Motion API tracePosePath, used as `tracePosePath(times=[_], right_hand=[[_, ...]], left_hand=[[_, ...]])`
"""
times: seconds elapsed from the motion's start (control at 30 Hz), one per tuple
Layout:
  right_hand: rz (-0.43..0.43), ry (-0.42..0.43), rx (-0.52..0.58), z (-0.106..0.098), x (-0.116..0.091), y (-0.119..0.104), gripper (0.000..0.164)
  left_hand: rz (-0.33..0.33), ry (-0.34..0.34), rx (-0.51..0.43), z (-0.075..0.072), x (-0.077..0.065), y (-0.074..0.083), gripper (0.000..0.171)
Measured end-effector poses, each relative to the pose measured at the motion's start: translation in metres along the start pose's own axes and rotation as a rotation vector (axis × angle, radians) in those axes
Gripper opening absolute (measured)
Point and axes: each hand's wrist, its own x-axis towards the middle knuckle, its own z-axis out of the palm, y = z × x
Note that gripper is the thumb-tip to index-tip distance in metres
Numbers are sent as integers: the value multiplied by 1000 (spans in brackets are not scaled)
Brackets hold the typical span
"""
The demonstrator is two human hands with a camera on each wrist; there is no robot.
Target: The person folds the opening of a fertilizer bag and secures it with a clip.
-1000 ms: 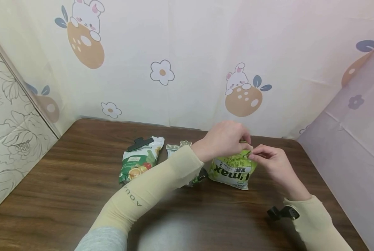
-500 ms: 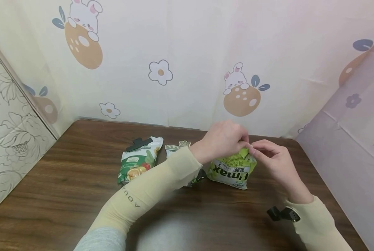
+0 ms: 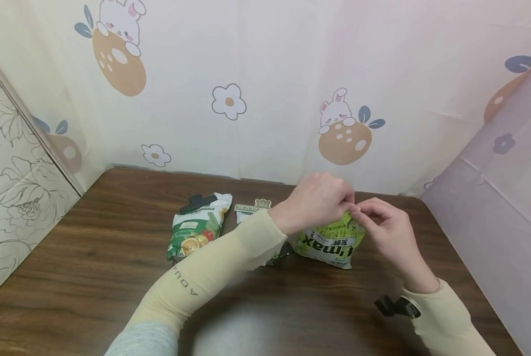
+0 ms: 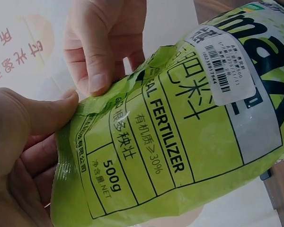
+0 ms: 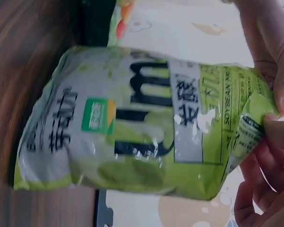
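Observation:
A lime-green fertilizer bag (image 3: 329,242) stands upright on the table at the right of centre, its printed front turned this way. My left hand (image 3: 318,200) pinches its top edge from the left, thumb against the front in the left wrist view. My right hand (image 3: 392,230) pinches the top right corner between thumb and fingers. In the right wrist view the corner of the green bag (image 5: 248,127) is folded over, close to both hands' fingertips. The bag bulges below the pinched edge, and a white barcode sticker (image 4: 225,71) is on its front.
Left of it lies a green-and-white bag (image 3: 198,230) with fruit pictures and a black clip (image 3: 198,202) on top. Between them, another bag with a pale decorated clip (image 3: 253,206) is mostly hidden behind the left forearm. The patterned curtain (image 3: 274,138) borders the table's back edge.
My right hand has moved slightly up and left, bringing its fingertips against those of my left hand at the bag's top. The bag stays in place.

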Motion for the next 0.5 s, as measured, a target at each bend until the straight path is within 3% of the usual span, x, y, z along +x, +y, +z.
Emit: tracePosePath(times=[0.23,0.5], right_hand=[[-145,-18,-122,-5,4,3,16],[-183,-93,-152,-13,5,9,23]], left_hand=[[-16,-3,8,-1,0,0,14],[-5,12,19,-1,-1,2,16]])
